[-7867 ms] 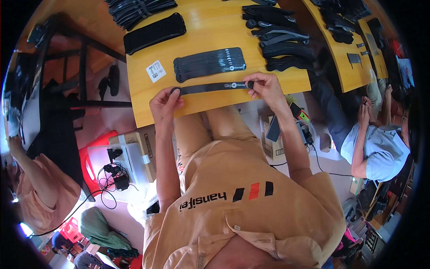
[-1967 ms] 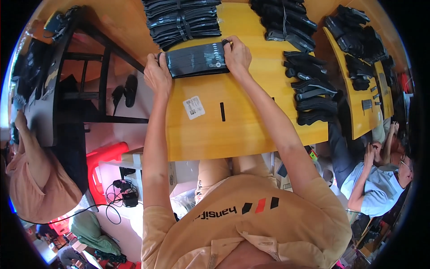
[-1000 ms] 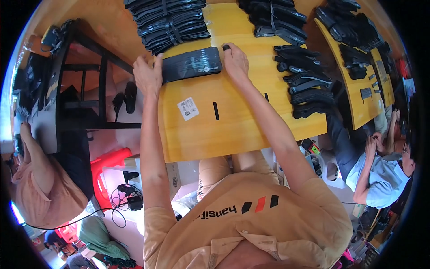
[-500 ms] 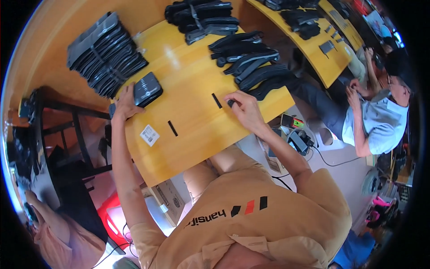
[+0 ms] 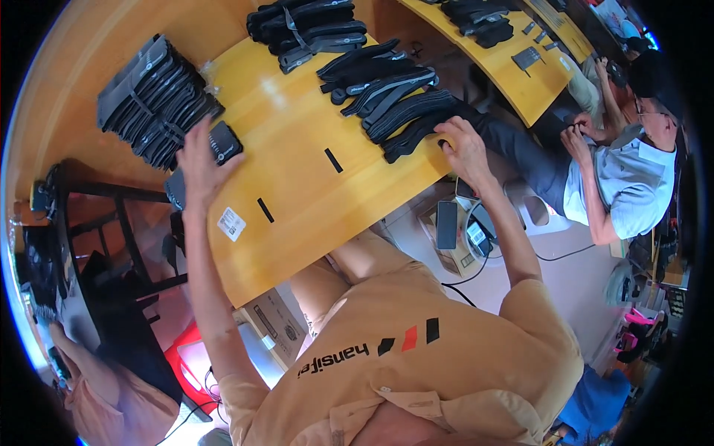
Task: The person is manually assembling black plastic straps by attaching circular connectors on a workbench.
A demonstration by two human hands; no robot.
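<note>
My left hand [image 5: 199, 167], slightly blurred, is raised beside a black flat folded piece [image 5: 225, 143] with white marks on it; its fingers are apart and nothing shows in them. At the table's right edge, the curled fingers of my right hand [image 5: 468, 152] pinch a small black object [image 5: 444, 143], mostly hidden by the fingers. Between the hands, two short black strips [image 5: 333, 160] lie apart on the yellow table [image 5: 297, 245]. A white printed label [image 5: 231, 224] lies near the left edge. Several black padded bands [image 5: 394, 104] lie in a row near my right hand.
A strapped stack of black flat pieces [image 5: 152, 104] stands at the far left, with a strapped black bundle [image 5: 305, 33] at the back. A black metal frame [image 5: 126, 223] adjoins the left side. Another person [image 5: 625, 178] sits at the right. A cardboard box [image 5: 271, 327] is below.
My left hand has lifted off the black folded piece, fingers spreading. My right hand has moved right, away from the black strip to the table's right edge. The view has shifted slightly.
</note>
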